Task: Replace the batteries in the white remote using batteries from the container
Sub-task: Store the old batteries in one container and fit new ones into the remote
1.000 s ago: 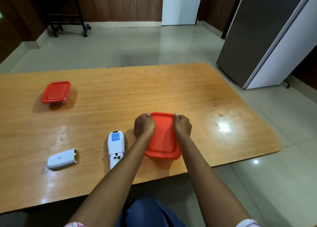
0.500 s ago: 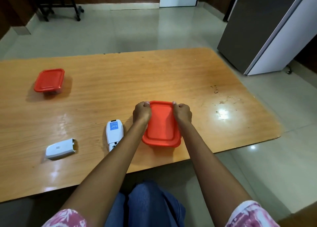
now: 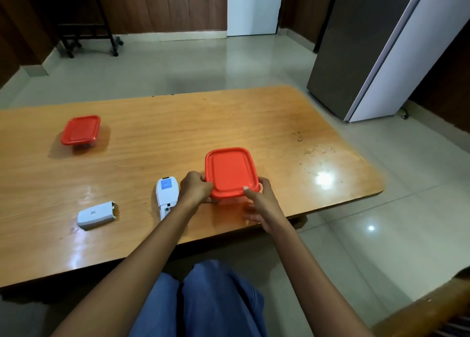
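**Both hands on the red-lidded container**

My left hand (image 3: 197, 188) is curled around the near-left corner of the container (image 3: 231, 174), fingers bent and close together, wrapped onto the edge of the red lid (image 3: 230, 170) and down the side beneath it. The knuckles face up toward me and the fingertips are tucked out of sight under the rim, so I cannot tell exactly how far they reach.

My right hand (image 3: 262, 204) is at the near-right corner. Its thumb (image 3: 250, 193) lies on top of the lid's edge, nail up, while the other fingers are loosely spread and drop down along the near side of the container toward the table (image 3: 254, 123). They are blurred, so whether they press the wall or hang just beside it I cannot tell.

Both forearms stretch forward from the bottom of the view, over my lap, converging on the container; the wrists are roughly straight.

The container sits on the wooden table near its front edge, lid on. Just to its left, beside my left hand, lies the white remote (image 3: 166, 194), back side up with the battery bay exposed; my left forearm crosses its near end. Further left lies the detached battery cover (image 3: 98, 215). A second red-lidded container (image 3: 81, 131) stands well apart at the far left.
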